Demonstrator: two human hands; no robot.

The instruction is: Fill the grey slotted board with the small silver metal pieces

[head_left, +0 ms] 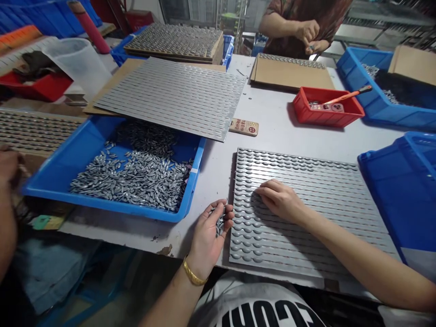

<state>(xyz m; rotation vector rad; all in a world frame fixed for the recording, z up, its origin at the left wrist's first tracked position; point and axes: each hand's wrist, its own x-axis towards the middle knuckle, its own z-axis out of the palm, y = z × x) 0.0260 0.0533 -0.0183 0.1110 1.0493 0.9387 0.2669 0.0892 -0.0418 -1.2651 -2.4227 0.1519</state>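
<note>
My left hand [211,229] is cupped at the table's front edge, closed around a handful of small grey oval metal pieces [220,222]. My right hand [281,200] rests palm down on a grey ribbed tray [323,200], its fingertips pinched on the left part where oval pieces fill the slots. What the fingertips hold is too small to make out. Filled slots cover the tray's left columns and top row. A blue bin [68,168] to the left holds a heap of the same loose pieces [136,172].
A second ribbed tray [177,97] lies across the blue bin's far edge. A red box [327,111] with an orange-handled tool sits at the back right, with blue bins [405,186] at the right. A person across the table handles small parts. Another person's arm [7,200] is at the far left.
</note>
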